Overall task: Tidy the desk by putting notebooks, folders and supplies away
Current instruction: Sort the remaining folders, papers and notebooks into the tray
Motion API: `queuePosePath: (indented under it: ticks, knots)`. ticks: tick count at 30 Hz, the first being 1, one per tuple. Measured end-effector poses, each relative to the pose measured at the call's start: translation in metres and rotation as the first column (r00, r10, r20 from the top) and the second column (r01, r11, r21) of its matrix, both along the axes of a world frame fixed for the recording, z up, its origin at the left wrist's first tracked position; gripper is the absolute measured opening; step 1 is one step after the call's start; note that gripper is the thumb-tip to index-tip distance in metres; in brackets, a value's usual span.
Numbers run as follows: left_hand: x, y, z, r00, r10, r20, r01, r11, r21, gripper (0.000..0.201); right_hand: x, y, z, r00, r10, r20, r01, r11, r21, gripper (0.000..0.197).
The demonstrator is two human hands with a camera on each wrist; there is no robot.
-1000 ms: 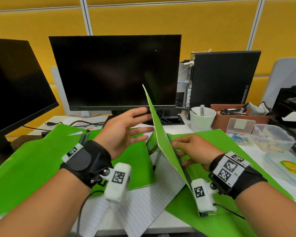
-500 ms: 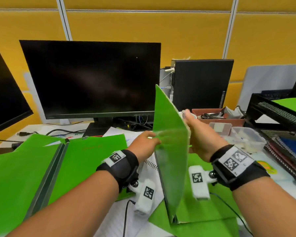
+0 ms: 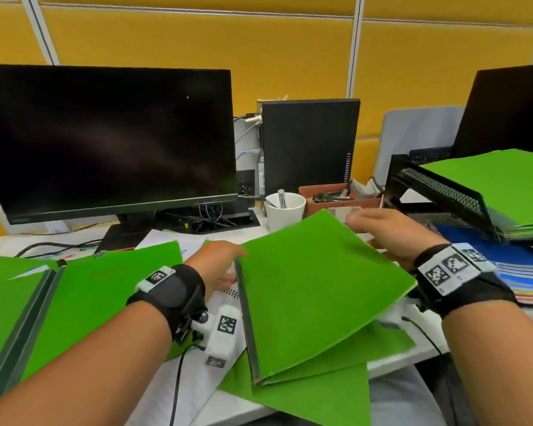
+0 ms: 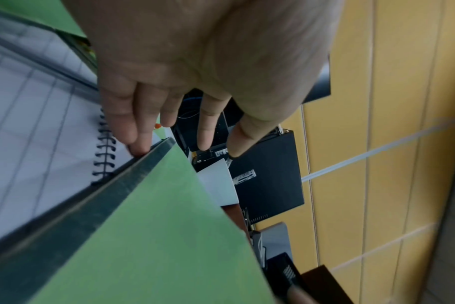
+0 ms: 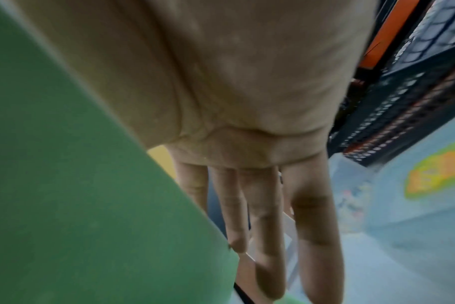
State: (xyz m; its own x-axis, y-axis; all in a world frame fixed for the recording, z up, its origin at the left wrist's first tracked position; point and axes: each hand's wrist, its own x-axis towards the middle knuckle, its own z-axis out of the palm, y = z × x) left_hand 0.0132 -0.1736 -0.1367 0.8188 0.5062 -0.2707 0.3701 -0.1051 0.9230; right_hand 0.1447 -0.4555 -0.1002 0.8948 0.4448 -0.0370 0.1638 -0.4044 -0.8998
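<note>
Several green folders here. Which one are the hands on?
The closed green folder at centre, tilted up between both hands; the others lie open at left or stacked in the black tray.

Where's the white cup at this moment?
In the head view the white cup stands at the back of the desk, centre, between the monitor stand on its left and the brown tray on its right, just behind the raised green folder.

Head view looks down; both close wrist views share the green folder (image 3: 314, 290).
</note>
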Motion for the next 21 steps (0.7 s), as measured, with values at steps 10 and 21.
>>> queuePosePath:
  ticks: [10,21]
  knots:
    - [0.009,0.006,-0.005,0.997,0.066,0.025,-0.059,0.974,-0.217,0.023,-0.012,-0.018,-0.022,0.996,0.037,0.081,-0.008,0.941,-0.337,0.038]
    - [0.009,0.027,0.018,0.992,0.065,0.103,-0.042,0.975,-0.216,0.018,-0.017,0.002,-0.037,1.000,0.029,0.012,-0.027,0.989,-0.147,0.023]
